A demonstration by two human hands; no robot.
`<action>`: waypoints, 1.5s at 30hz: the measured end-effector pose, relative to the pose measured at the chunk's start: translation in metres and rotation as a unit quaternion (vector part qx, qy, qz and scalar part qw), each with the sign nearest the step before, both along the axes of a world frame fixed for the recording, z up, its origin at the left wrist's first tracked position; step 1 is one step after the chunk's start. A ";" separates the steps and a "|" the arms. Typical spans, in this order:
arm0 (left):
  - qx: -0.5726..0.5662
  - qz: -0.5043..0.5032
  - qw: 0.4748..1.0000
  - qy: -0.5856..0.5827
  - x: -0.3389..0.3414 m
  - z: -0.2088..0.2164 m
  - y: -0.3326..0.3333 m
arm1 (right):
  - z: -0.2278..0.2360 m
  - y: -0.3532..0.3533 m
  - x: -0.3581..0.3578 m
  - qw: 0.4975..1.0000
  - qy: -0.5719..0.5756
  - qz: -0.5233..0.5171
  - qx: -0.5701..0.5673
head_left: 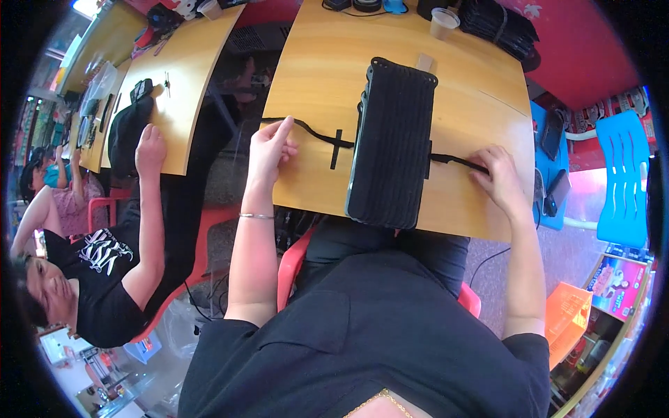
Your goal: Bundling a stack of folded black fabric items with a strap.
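Observation:
A thick stack of flat black pieces (394, 146) with rounded, holed corners stands on the wooden table (306, 76) in front of me. From its left side a narrow black strap (315, 132) runs to my left hand (270, 152), whose fingers are closed on it; a bit of the strap sticks out past them. On the right, another length of black strap (456, 161) leads from the stack to my right hand (500, 177). That hand's fingers are bent and pinch the strap's end close to the tabletop. The underside of the stack is hidden.
A black cross-shaped mark (336, 148) lies left of the stack. Farther back are a cup (444, 24) and a tied black bundle (498, 28). A blue stool (550, 164) bearing dark devices stands right. A co-worker (104, 258) sits at another table (188, 63) leftward.

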State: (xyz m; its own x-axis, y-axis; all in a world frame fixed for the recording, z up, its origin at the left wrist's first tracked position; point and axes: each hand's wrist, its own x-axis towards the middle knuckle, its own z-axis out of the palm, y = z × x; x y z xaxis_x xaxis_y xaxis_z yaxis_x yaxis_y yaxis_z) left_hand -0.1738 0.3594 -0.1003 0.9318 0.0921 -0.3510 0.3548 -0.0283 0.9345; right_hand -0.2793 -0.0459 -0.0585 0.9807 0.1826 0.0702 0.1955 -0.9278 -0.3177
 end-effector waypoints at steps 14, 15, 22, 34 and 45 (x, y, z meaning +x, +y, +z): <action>-0.133 0.118 0.969 -0.170 0.010 0.014 -0.012 | 0.047 -0.004 -0.002 0.868 0.330 -0.074 0.363; -0.129 0.089 0.967 -0.201 0.007 0.019 -0.012 | 0.051 -0.007 -0.002 0.853 0.351 -0.072 0.379; -0.072 0.052 0.954 -0.287 -0.013 0.046 -0.024 | 0.054 -0.021 -0.001 0.697 0.368 -0.003 0.615; 0.082 -0.058 0.894 -0.437 -0.021 0.089 -0.064 | 0.070 0.000 0.013 0.865 0.227 0.062 0.444; 0.261 -0.152 0.761 -0.574 -0.020 0.115 -0.087 | 0.069 0.093 0.033 0.825 0.013 0.041 0.564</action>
